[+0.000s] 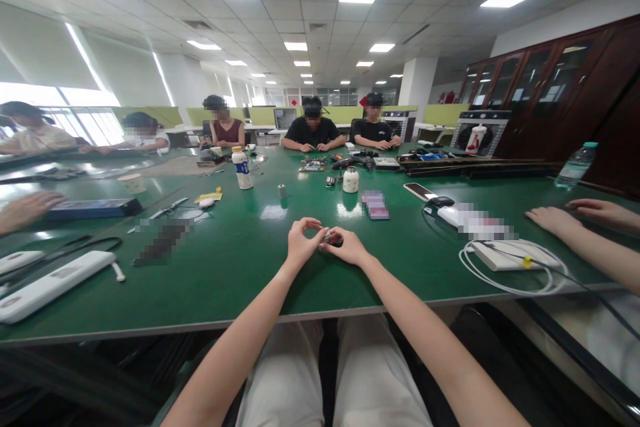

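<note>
Close to the table's front edge, my left hand [303, 241] and my right hand [351, 248] meet over the green top. Between their fingertips is a small silvery part [326, 239], mostly covered by the fingers, so its exact kind does not show. Both hands are closed on it with thumbs and fingers. Beyond them stands a small metal cylinder [282, 191]. A round white jar [351, 180] is farther back, beside small metal pieces [331, 181]. Right of my hands lies a pinkish printed packet [375, 205], partly blurred.
On the green table [240, 267] are a bottle [243, 168], a white power strip [57, 285], a phone [419, 191], a white box [515, 255] with looped cable, and a water bottle [576, 165]. Co-workers' hands rest at both sides; several people sit opposite.
</note>
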A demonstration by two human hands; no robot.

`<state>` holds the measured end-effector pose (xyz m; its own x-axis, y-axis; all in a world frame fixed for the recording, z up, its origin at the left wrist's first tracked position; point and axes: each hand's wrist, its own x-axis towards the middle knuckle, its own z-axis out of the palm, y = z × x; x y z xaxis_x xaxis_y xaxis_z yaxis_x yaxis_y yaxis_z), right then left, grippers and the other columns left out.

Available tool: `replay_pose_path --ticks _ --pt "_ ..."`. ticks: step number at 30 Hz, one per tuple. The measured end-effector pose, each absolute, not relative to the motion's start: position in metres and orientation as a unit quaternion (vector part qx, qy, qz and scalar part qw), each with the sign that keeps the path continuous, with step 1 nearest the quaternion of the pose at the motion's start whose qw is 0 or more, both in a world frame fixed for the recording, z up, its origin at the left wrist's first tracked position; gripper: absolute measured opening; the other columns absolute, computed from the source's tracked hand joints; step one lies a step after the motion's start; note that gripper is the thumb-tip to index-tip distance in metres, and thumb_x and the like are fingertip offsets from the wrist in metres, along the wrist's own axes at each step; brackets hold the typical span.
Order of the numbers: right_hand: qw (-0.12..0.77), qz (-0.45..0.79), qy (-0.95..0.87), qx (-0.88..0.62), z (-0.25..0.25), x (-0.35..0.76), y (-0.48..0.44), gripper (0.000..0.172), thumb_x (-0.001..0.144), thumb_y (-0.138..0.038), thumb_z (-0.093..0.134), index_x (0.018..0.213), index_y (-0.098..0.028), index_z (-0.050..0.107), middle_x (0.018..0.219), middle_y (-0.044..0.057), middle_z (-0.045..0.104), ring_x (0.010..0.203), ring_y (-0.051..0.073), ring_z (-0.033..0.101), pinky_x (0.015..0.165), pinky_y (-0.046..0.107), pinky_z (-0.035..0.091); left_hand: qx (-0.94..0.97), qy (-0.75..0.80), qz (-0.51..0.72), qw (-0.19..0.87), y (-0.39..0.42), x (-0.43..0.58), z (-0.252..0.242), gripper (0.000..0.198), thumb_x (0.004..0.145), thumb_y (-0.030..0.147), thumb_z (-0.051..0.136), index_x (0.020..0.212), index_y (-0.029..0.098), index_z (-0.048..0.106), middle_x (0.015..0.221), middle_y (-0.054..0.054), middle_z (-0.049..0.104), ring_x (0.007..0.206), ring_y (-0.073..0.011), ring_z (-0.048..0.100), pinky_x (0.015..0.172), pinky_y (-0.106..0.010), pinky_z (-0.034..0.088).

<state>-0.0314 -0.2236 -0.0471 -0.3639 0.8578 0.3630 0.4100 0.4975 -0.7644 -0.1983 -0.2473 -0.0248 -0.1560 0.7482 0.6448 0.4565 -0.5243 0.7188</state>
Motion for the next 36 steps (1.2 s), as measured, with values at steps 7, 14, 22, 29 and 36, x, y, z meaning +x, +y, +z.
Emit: replay_pose_path --ticks 7,14,22,29,36 --pt "0.382 0.278 -0.776 -0.418 -0.046 -0.031 -0.224 0.037 0.074 -0.046 0.078 0.101 -0.023 0.068 0.084 0.001 0.073 0.080 0.018 0.068 0.075 0.030 0.052 0.654 0.438 0.593 0.168 -0.248 -0.196 -0.026 0.016 0.075 0.025 0.074 0.088 0.021 0.066 0.085 -0.003 0.076 0.080 -0.0205 0.075 0.084 -0.036 0.059" --pt "0.383 0.278 -0.777 -0.415 -0.044 -0.031 -0.226 0.037 0.074 -0.047 0.078 0.101 -0.023 0.068 0.087 0.002 0.074 0.083 0.019 0.069 0.078 0.032 0.053 0.587 0.560 0.584 0.020 -0.236 -0.212 -0.034 0.012 0.074 0.026 0.077 0.076 0.025 0.065 0.077 -0.002 0.075 0.086 -0.0239 0.071 0.087 -0.041 0.054" --pt "0.384 0.282 -0.778 -0.411 -0.045 -0.031 -0.226 0.037 0.075 -0.048 0.077 0.101 -0.022 0.068 0.087 0.002 0.074 0.082 0.019 0.069 0.077 0.031 0.054 0.625 0.609 0.487 0.045 -0.226 -0.226 -0.052 0.017 0.067 0.019 0.080 0.076 0.027 0.068 0.071 -0.002 0.077 0.093 -0.0294 0.068 0.087 -0.045 0.049" --pt "0.388 0.287 -0.772 -0.413 -0.046 -0.031 -0.226 0.037 0.075 -0.046 0.078 0.101 -0.023 0.068 0.086 0.002 0.073 0.083 0.018 0.069 0.079 0.032 0.053 0.610 0.512 0.601 0.071 -0.237 -0.211 -0.029 0.013 0.076 0.030 0.076 0.081 0.023 0.066 0.082 -0.003 0.075 0.082 -0.0211 0.072 0.088 -0.040 0.055" --pt "0.383 0.285 -0.777 -0.410 -0.049 -0.032 -0.223 0.038 0.074 -0.046 0.078 0.102 -0.023 0.067 0.085 0.001 0.073 0.082 0.018 0.069 0.078 0.032 0.053 0.643 0.453 0.607 0.114 -0.250 -0.194 -0.023 0.017 0.072 0.028 0.079 0.080 0.021 0.066 0.080 -0.002 0.071 0.076 -0.0184 0.073 0.083 -0.036 0.060"
